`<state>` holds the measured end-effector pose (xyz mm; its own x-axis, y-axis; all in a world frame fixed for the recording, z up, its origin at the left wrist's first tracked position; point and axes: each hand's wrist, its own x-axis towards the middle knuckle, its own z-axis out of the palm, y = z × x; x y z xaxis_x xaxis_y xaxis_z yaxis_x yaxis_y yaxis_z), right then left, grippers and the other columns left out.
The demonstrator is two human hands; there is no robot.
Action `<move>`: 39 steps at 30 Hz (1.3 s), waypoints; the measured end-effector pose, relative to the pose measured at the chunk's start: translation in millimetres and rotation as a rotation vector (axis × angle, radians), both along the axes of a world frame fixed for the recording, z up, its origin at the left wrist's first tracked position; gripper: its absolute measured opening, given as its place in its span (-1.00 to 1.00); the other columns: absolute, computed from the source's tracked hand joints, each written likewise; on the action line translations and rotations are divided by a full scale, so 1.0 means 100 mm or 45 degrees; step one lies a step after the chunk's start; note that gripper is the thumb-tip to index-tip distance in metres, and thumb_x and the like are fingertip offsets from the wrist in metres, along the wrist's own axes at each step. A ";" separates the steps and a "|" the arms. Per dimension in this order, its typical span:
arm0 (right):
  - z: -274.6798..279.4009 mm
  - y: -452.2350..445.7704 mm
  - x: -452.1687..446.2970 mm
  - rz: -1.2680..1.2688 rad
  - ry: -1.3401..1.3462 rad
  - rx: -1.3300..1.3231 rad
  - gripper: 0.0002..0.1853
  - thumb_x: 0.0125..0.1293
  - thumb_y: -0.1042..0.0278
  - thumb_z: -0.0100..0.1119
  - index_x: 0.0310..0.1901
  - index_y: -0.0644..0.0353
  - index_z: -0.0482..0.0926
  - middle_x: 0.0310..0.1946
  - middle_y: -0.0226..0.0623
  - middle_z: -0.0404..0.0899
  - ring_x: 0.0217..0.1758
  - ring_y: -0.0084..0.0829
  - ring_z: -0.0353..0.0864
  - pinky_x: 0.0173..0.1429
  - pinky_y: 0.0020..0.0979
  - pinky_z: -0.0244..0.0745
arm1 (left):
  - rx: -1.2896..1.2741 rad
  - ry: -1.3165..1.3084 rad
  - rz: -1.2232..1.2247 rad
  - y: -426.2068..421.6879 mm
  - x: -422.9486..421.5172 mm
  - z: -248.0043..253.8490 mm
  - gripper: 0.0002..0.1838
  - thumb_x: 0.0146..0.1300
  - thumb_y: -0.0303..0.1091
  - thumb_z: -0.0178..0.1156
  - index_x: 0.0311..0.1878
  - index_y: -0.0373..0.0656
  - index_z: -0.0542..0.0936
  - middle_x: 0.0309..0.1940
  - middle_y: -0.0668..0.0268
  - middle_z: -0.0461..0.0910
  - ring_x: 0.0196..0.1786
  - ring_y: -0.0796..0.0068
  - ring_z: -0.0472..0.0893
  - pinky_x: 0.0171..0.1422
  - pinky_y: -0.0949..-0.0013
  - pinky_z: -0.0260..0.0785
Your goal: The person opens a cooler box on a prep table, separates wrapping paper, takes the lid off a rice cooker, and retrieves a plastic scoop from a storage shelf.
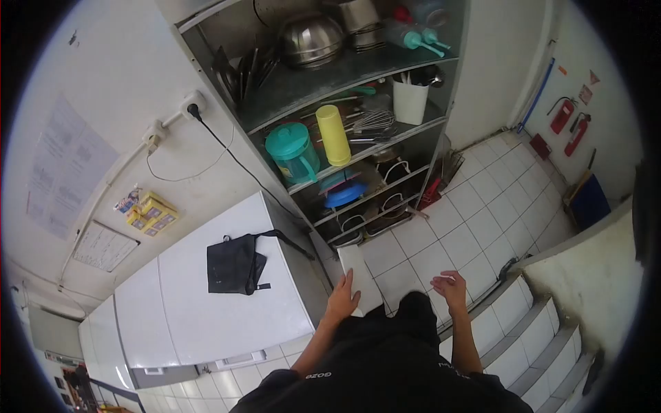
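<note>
My left hand [342,300] is low in the middle of the view, with its fingers stretched out and the thumb apart. Its fingertips overlap a narrow white flat-topped piece [358,272] beside the white chest; whether they touch it I cannot tell. To the right, my right hand [451,290] hovers over the tiled floor, fingers loosely bent and spread, holding nothing visible. A black bag or folded apron with straps [234,265] lies on the white chest top [275,303], left of my left hand.
Ahead stands a metal shelf rack [303,100] with a teal pitcher [289,148], yellow tumbler [333,134], whisk [374,122], white utensil holder [410,100] and steel bowls [311,38]. Tiled steps [513,310] are at right; fire extinguishers [577,134] hang beyond. A black cable [234,162] runs from a wall socket.
</note>
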<state>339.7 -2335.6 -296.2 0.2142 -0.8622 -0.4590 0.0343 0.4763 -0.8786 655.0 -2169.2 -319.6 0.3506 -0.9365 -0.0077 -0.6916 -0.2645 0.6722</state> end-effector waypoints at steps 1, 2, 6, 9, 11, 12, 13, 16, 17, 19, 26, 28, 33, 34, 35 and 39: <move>0.01 -0.11 0.08 0.017 0.010 0.034 -0.81 0.36 0.64 0.15 -0.02 0.31 0.57 -0.15 -0.15 0.71 -0.09 -0.29 0.80 0.01 -0.44 0.62 | 0.064 -0.037 0.044 0.03 0.02 -0.06 -0.16 0.32 -0.27 0.26 0.59 -0.28 0.13 0.25 -0.15 0.43 0.24 -0.28 0.51 0.31 -0.04 0.44; 0.01 -0.26 0.19 0.145 0.064 -0.173 -0.83 0.37 0.63 0.14 -0.03 0.32 0.58 -0.16 -0.14 0.70 -0.09 -0.28 0.81 0.00 -0.43 0.62 | 0.097 -0.032 0.056 0.03 0.04 -0.09 -0.16 0.32 -0.27 0.26 0.59 -0.28 0.13 0.25 -0.15 0.43 0.24 -0.28 0.51 0.31 -0.04 0.44; 0.58 -1.26 1.03 0.481 -0.005 -0.505 -0.90 0.49 0.51 0.14 -0.05 0.32 0.58 -0.28 -0.34 0.62 -0.13 -0.39 0.78 -0.04 -0.45 0.59 | 0.343 -0.043 0.023 -0.34 0.30 -0.26 -0.18 0.32 -0.22 0.26 0.57 -0.25 0.18 0.33 -0.16 0.42 0.31 -0.23 0.49 0.38 -0.02 0.42; 1.39 -2.12 2.02 0.709 -0.214 -0.788 -0.78 0.56 0.30 0.18 -0.02 0.33 0.58 -0.23 -0.33 0.66 -0.17 -0.53 0.68 -0.06 -0.51 0.59 | 0.450 -0.006 0.095 -0.35 0.34 -0.35 -0.18 0.32 -0.17 0.27 0.57 -0.22 0.20 0.40 -0.15 0.39 0.36 -0.20 0.48 0.45 -0.01 0.38; 1.79 -2.58 2.76 0.614 -0.236 -1.317 -0.88 0.45 0.43 0.24 -0.12 0.31 0.64 -0.34 -0.30 0.70 -0.34 -0.46 0.67 -0.18 -0.38 0.58 | 0.407 0.025 0.287 -0.29 0.29 -0.52 -0.20 0.31 -0.18 0.28 0.55 -0.24 0.24 0.38 -0.17 0.40 0.36 -0.22 0.48 0.44 -0.01 0.39; 1.89 -2.82 3.09 0.604 -0.191 -1.532 -0.88 0.40 0.44 0.27 -0.11 0.29 0.65 -0.33 -0.27 0.71 -0.32 -0.33 0.69 -0.16 -0.33 0.59 | 0.413 0.038 0.333 -0.22 0.22 -0.57 -0.20 0.31 -0.18 0.28 0.55 -0.24 0.24 0.38 -0.17 0.40 0.36 -0.22 0.48 0.44 -0.01 0.39; 2.01 -3.09 3.39 0.580 -0.151 -1.750 -0.86 0.35 0.45 0.29 -0.11 0.28 0.65 -0.33 -0.23 0.72 -0.30 -0.21 0.71 -0.13 -0.28 0.59 | 0.412 0.105 0.511 -0.17 0.18 -0.55 -0.20 0.30 -0.19 0.28 0.54 -0.27 0.25 0.37 -0.19 0.40 0.37 -0.23 0.47 0.44 -0.01 0.38; 1.84 -3.86 4.28 0.408 0.384 -1.995 -0.73 0.25 0.31 0.34 -0.04 0.17 0.69 -0.15 -0.09 0.72 -0.03 0.02 0.68 0.10 -0.04 0.56 | 0.370 0.171 0.916 0.02 -0.27 -0.86 -0.20 0.29 -0.19 0.30 0.53 -0.32 0.28 0.36 -0.25 0.40 0.37 -0.26 0.46 0.45 0.00 0.36; 1.84 -4.07 4.48 0.386 0.682 -2.072 -0.69 0.24 0.24 0.34 0.00 0.13 0.70 -0.07 -0.06 0.71 0.06 0.05 0.67 0.18 0.05 0.53 | 0.312 0.147 1.093 0.07 -0.38 -0.93 -0.19 0.28 -0.19 0.31 0.52 -0.35 0.28 0.36 -0.28 0.40 0.37 -0.27 0.46 0.46 0.01 0.35; 1.79 -4.38 4.72 0.475 0.989 -2.064 -0.68 0.25 0.24 0.33 0.01 0.14 0.70 -0.06 -0.05 0.71 0.07 0.05 0.66 0.18 0.05 0.53 | 0.337 0.237 1.220 0.05 -0.71 -0.80 -0.18 0.28 -0.18 0.33 0.52 -0.38 0.29 0.35 -0.32 0.39 0.38 -0.29 0.45 0.48 0.01 0.33; 1.67 -4.87 4.88 0.637 1.090 -2.085 -0.65 0.29 0.22 0.31 0.05 0.18 0.68 0.00 -0.02 0.69 0.10 0.08 0.65 0.21 0.04 0.51 | 0.505 0.292 1.503 0.17 -1.53 -0.88 -0.19 0.29 -0.16 0.34 0.49 -0.43 0.32 0.29 -0.30 0.45 0.37 -0.24 0.47 0.44 0.03 0.36; 1.65 -4.88 4.87 0.634 1.059 -2.119 -0.64 0.30 0.21 0.31 0.06 0.19 0.67 0.01 -0.02 0.69 0.10 0.08 0.65 0.22 0.04 0.51 | 0.469 0.258 1.552 0.13 -1.70 -0.95 -0.19 0.28 -0.16 0.34 0.47 -0.45 0.32 0.29 -0.34 0.44 0.36 -0.27 0.47 0.43 0.01 0.36; 1.54 -4.80 4.75 0.613 0.940 -2.184 -0.62 0.33 0.20 0.29 0.09 0.22 0.66 0.05 0.00 0.67 0.12 0.10 0.64 0.24 0.04 0.50 | 0.370 0.422 1.815 0.03 -1.97 -0.85 -0.22 0.29 -0.19 0.33 0.45 -0.49 0.35 0.21 -0.28 0.49 0.29 -0.24 0.52 0.37 0.02 0.41; 1.51 -4.78 4.70 0.607 0.917 -2.194 -0.62 0.33 0.20 0.29 0.09 0.23 0.66 0.06 0.01 0.67 0.13 0.10 0.64 0.24 0.04 0.50 | 0.375 0.428 1.835 0.03 -2.03 -0.87 -0.22 0.29 -0.19 0.33 0.45 -0.49 0.35 0.21 -0.28 0.49 0.29 -0.24 0.52 0.37 0.02 0.41; 1.49 -4.76 4.66 0.608 0.894 -2.203 -0.62 0.34 0.20 0.28 0.10 0.23 0.66 0.07 0.01 0.67 0.13 0.11 0.64 0.24 0.04 0.50 | 0.355 0.477 1.867 0.02 -2.07 -0.89 -0.23 0.29 -0.21 0.33 0.44 -0.50 0.35 0.21 -0.28 0.49 0.29 -0.25 0.52 0.37 0.03 0.41; 1.41 -4.65 4.48 0.631 0.866 -2.263 -0.60 0.36 0.18 0.27 0.12 0.26 0.65 0.10 0.03 0.66 0.15 0.12 0.63 0.26 0.04 0.49 | 0.401 0.381 1.865 -0.02 -2.20 -0.94 -0.24 0.29 -0.22 0.32 0.44 -0.50 0.35 0.25 -0.28 0.47 0.32 -0.25 0.49 0.39 0.03 0.40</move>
